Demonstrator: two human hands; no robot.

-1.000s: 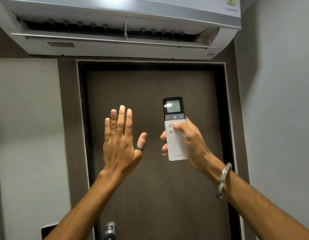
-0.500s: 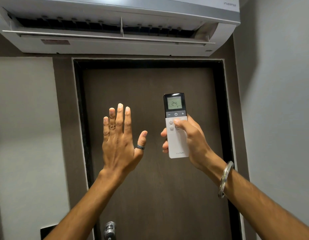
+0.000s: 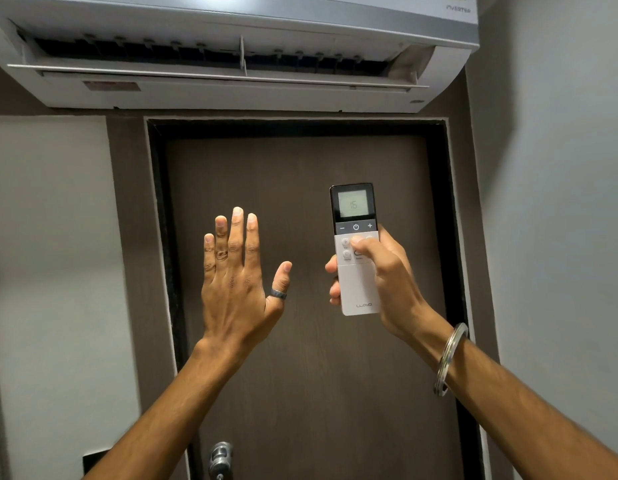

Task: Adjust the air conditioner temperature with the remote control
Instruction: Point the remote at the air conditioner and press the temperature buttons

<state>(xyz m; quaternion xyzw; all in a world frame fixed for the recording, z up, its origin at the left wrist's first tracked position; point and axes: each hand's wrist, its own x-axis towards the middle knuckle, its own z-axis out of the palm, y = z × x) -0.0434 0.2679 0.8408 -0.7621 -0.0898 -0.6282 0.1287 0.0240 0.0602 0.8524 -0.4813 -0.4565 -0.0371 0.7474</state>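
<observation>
While my right hand [image 3: 383, 282] wraps the lower half of the remote [image 3: 356, 249], raised before the door [image 3: 300, 375] under the air conditioner [image 3: 231, 88], it seems light, stiff, slick plastic; my left hand [image 3: 238, 282] hangs open, empty.

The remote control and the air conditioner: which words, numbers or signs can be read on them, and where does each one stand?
"16": screen of the remote control.
"−", power sign, "+": dark strip below that screen.
"LLOYD": lower end of the remote.
"INVERTER", partly blurred: top right of the air conditioner.
Reddish label under the unit's left part: too blurred to read.
</observation>
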